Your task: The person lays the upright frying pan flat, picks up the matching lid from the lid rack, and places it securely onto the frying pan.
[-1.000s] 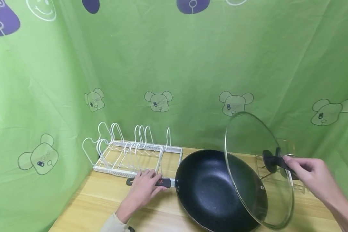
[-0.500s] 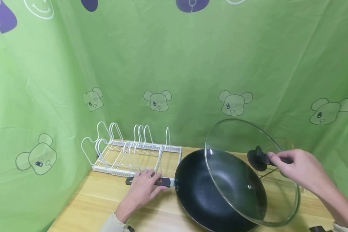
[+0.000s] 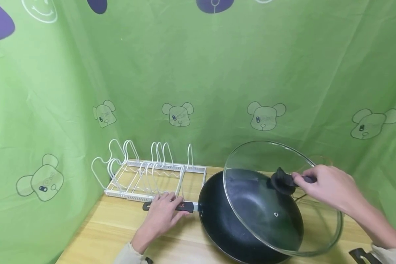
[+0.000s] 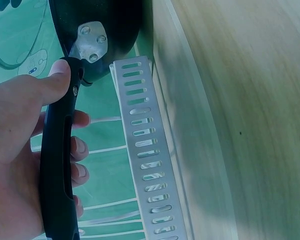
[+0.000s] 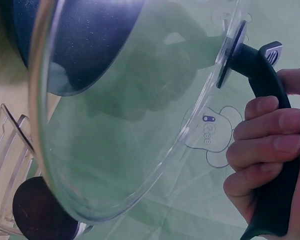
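My left hand grips the black handle of a dark wok, thumb on top and fingers curled beneath, as the left wrist view shows. The wok's bowl faces up on the table, to the right of that hand. My right hand holds a glass lid by its black handle, fingers wrapped round the grip. Tilted, the lid overlaps the right part of the wok in the head view, with its metal-edged rim toward the left. A small vent hole shows in the glass.
Left of the wok stands a white wire rack with upright loops, its slotted side rail close to the wok's handle. Behind the lid in the right wrist view are a wire stand and a dark round object. Green cloth hangs behind the wooden table.
My right hand has carried the glass lid leftward and turned it flatter, so it covers more of the wok in view. The left hand keeps its grip on the wok handle.
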{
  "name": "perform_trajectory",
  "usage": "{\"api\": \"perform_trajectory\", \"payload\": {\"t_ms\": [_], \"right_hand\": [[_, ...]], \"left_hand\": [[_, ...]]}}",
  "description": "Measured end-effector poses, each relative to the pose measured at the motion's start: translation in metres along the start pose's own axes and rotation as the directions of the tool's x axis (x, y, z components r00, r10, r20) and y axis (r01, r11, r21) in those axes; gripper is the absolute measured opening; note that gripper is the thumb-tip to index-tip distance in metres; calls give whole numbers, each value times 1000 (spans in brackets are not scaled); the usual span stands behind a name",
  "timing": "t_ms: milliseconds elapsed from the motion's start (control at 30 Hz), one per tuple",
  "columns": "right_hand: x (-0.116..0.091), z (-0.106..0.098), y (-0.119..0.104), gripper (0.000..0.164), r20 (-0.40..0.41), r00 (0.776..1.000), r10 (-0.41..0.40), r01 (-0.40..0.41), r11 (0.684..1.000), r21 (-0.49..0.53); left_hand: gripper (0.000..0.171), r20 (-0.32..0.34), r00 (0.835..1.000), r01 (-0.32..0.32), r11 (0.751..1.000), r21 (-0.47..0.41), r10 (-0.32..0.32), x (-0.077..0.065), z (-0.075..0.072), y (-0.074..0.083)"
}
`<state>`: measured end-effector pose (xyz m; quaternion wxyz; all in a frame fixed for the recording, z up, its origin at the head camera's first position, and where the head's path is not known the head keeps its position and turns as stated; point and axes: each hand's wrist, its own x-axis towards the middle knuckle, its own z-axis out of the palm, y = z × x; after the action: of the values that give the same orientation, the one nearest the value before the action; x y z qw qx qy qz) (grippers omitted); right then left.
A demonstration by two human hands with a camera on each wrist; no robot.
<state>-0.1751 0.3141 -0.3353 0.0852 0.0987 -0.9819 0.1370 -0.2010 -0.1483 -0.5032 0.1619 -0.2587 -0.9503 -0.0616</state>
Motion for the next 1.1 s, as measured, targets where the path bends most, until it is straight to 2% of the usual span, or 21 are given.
{"api": "perform_trajectory", "payload": {"t_ms": [400,733,967,1100], "right_hand": [[7,5,-18,40,33,999,1,-1,1000,-1],[13,29,-34,33,23,999,-30,30,1000,-4],[16,39,-48,50,22,998,-51,52,998,-31],[17,48,-54,49,23,996,-83,84,995,-46]], "left_hand": [[47,-12,1000,-5,1000,-12,5,1,-3,2],[53,-9,1000,1,1000,-11,-1,1,-2,2],[55,-16,1000,-4,1000,-25,3,0,-1,3],[54,-14,1000,2,1000,-24,-2,-1,-2,4]]}}
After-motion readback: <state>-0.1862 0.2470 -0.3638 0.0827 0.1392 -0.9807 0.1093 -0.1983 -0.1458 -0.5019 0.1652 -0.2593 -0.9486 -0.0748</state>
